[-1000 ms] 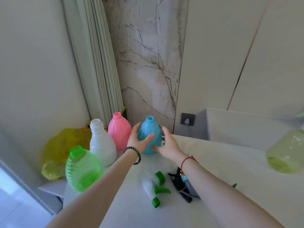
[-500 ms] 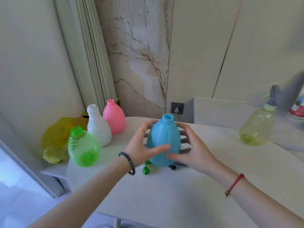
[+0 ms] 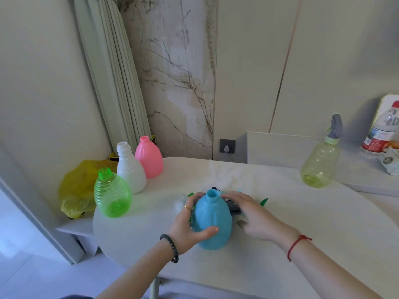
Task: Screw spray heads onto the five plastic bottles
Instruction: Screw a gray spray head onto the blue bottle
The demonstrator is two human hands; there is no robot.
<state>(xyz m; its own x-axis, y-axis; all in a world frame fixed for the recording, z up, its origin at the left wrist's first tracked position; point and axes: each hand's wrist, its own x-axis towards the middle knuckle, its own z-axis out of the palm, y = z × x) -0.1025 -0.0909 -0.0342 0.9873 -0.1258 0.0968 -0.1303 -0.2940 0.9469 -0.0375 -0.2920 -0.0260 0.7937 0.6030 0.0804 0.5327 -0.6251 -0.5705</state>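
A blue plastic bottle (image 3: 212, 221) with an uncapped neck stands on the white table (image 3: 302, 234), near its front. My left hand (image 3: 187, 223) grips its left side, thumb across the front. My right hand (image 3: 253, 216) lies just right of the bottle, fingers spread over dark and green spray heads (image 3: 234, 207) partly hidden behind the bottle; whether it grips one is unclear. At the table's left stand three uncapped bottles: green (image 3: 112, 194), white (image 3: 130, 169), pink (image 3: 149, 158). A yellow-green bottle (image 3: 319, 165) with a grey spray head fitted stands at the right.
A yellow plastic bag (image 3: 75, 188) lies on a low ledge left of the table. A labelled water bottle (image 3: 382, 134) and a wrapped packet stand on the raised shelf at far right. A folded curtain hangs behind the left bottles. A wall hook sits at the back.
The blue bottle has been carried from the back of the table toward me and set down near the front. My right hand left its side and moved onto the spray heads.
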